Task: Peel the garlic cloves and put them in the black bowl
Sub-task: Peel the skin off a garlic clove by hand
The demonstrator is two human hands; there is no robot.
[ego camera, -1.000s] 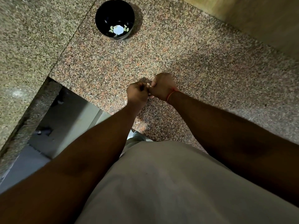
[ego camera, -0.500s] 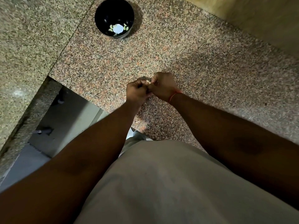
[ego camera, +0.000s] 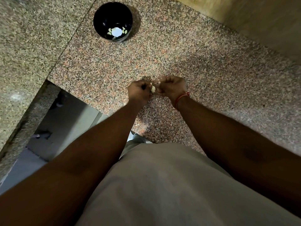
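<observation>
A pale garlic clove (ego camera: 153, 88) shows between my two hands above the granite counter. My left hand (ego camera: 139, 93) has its fingers curled round the clove from the left. My right hand (ego camera: 172, 87), with a red thread at the wrist, pinches the clove from the right. Most of the clove is hidden by the fingers. The black bowl (ego camera: 97, 22) stands at the far left of the counter, well apart from both hands, with several pale peeled cloves (ego camera: 110, 31) at its bottom.
The pinkish granite counter (ego camera: 203, 70) stretches to the right and back to a beige wall (ego camera: 260, 22). A second granite slab (ego camera: 24, 46) lies to the left. A gap down to the floor (ego camera: 61, 128) opens at the lower left, beside the counter's edge.
Both hands stay together over the same spot. The clove now shows more plainly between them, and the hands have drawn slightly apart.
</observation>
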